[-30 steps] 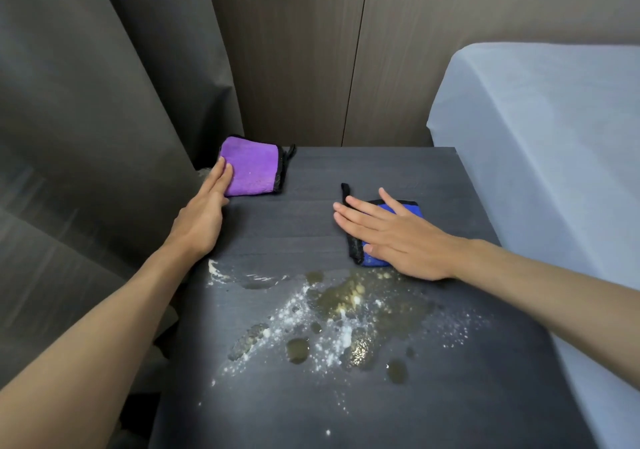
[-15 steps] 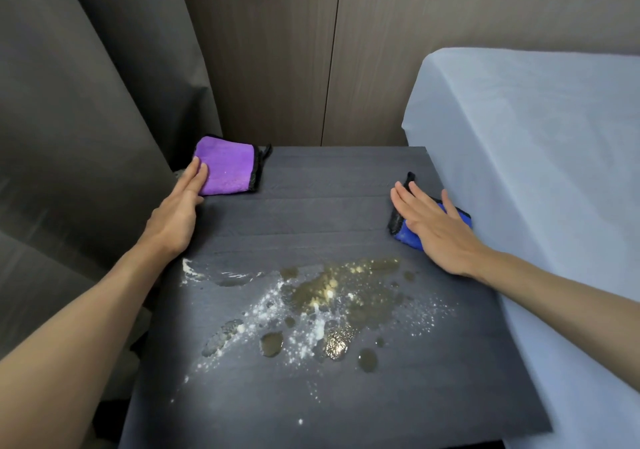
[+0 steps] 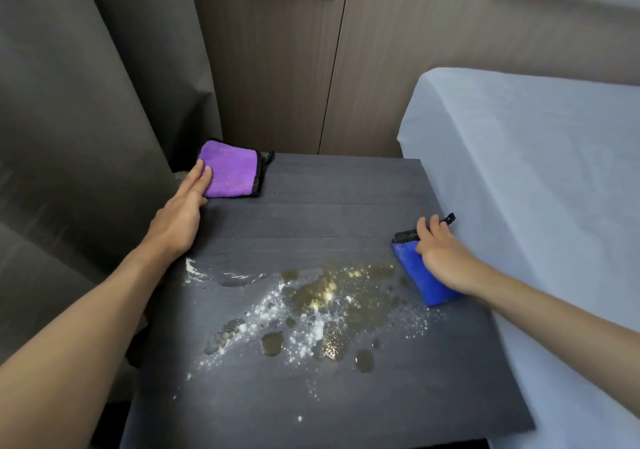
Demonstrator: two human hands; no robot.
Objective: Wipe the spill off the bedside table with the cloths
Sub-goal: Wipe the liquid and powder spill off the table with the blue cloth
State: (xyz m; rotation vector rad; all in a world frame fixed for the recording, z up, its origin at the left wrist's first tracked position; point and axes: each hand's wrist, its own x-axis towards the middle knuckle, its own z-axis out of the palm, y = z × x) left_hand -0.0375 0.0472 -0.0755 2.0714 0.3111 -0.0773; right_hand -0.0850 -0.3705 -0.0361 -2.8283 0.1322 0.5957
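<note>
wiping looks about to start: yellowish liquid-and-white-powder spill [image 3: 311,303] lies mid dark grey table [image 3: 346,199]. left hand [image 3: 180,220] rests straight-fingered on folded purple microfibre cloth [image 3: 232,171], back left. right hand [image 3: 440,258] grips folded blue microfibre cloth [image 3: 415,275] just beside the spill. next probably needs a pressed leftward sweep.

Dark table [image 3: 346,203]: purple cloth [image 3: 235,171] far-left, blue cloth [image 3: 411,268] right edge, powdery brown spill [image 3: 322,306] centre.

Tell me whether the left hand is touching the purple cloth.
Touching. The head view shows the left hand with its straight fingers lying on the near left corner of the purple cloth.
</note>
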